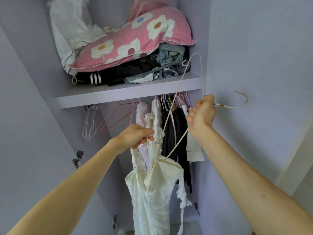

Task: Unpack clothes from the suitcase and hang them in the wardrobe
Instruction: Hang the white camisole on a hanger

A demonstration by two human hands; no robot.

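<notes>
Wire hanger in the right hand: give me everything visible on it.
The hanger is thin wire, pale cream-pink coating, chipped at the neck. The right hand grips it below the hook, which points right. The frame stands on end: one shoulder tip, with a small notch, is up by the shelf; the other is tucked into the top of the white dress, whose strap the left hand holds. Not yet hung up.

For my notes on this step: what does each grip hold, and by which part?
The left grip pinches the cream lace dress by a shoulder strap; right grip holds the white wire hanger at its neck.
</notes>
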